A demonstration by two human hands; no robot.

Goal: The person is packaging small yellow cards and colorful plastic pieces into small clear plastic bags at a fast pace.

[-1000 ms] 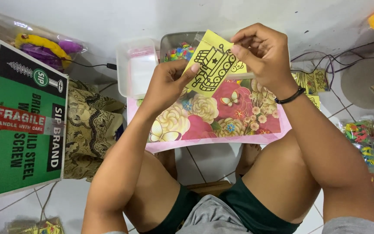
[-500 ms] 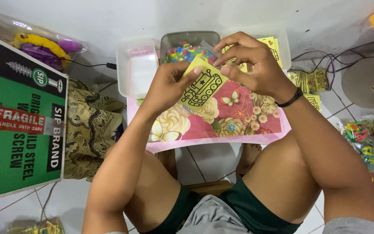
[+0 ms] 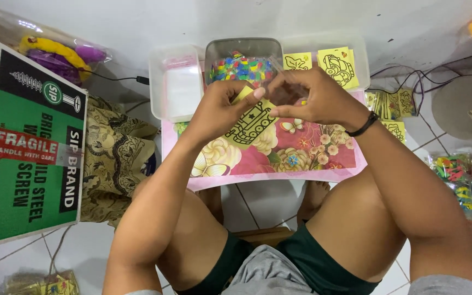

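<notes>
- Both hands are meeting at upper centre of the frame: the left hand (image 3: 222, 106) is pinching the yellow tank card (image 3: 251, 121), and the right hand (image 3: 312, 98) is pinching a clear sleeve (image 3: 286, 92) at its top.
- The card is lying mostly outside the sleeve, so the bagging looks barely begun.
- It is hovering over the floral desk (image 3: 301, 158), just below the tub of coloured pieces (image 3: 241, 68).

My hands met above the far part of the flowered surface (image 3: 301, 158), so its near strip toward my knees was free to pass. Behind my fingers (image 3: 258, 94) the way was closed by the tub of coloured pieces (image 3: 241, 68), with the white tub (image 3: 177, 87) left and the clear tub with yellow cards (image 3: 323, 63) right. The green carton (image 3: 25, 147) blocked my left side.
</notes>
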